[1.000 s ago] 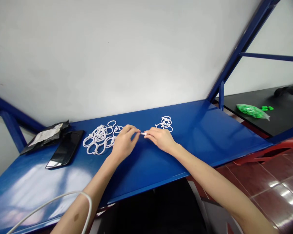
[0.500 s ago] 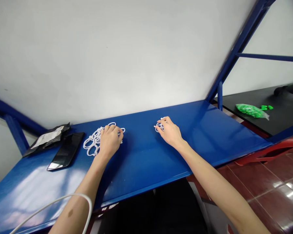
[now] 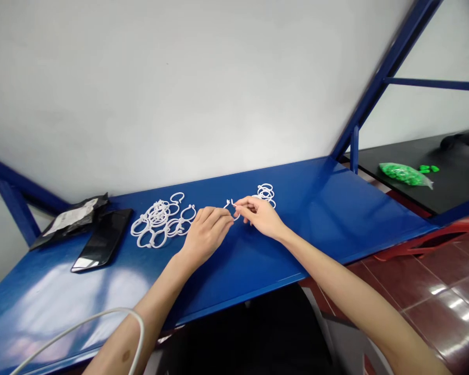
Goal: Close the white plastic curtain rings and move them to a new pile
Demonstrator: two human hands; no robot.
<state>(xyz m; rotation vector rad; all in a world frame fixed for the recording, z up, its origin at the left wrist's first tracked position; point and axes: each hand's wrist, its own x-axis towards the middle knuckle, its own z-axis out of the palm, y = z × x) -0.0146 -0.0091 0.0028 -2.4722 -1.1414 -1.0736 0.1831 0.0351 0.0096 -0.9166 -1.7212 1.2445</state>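
Observation:
My left hand (image 3: 209,229) and my right hand (image 3: 260,214) meet over the middle of the blue table, fingers closed on a small white plastic ring (image 3: 237,217) between them. The ring has a gap with little ends sticking up, and my fingers cover part of it. Left of my left hand lies a loose pile of white rings (image 3: 156,221), several of them overlapping. Just behind my right hand is a smaller group of white rings (image 3: 266,191).
A black phone (image 3: 103,239) and a black plastic package (image 3: 72,219) with a white label lie at the table's left. A white cable (image 3: 82,319) crosses my left forearm. On a black table at right rests a bag of green pieces (image 3: 404,174).
My left hand has moved right from the pile with a ring, and my right hand has come left from the small group. Both hands now hold the ring together.

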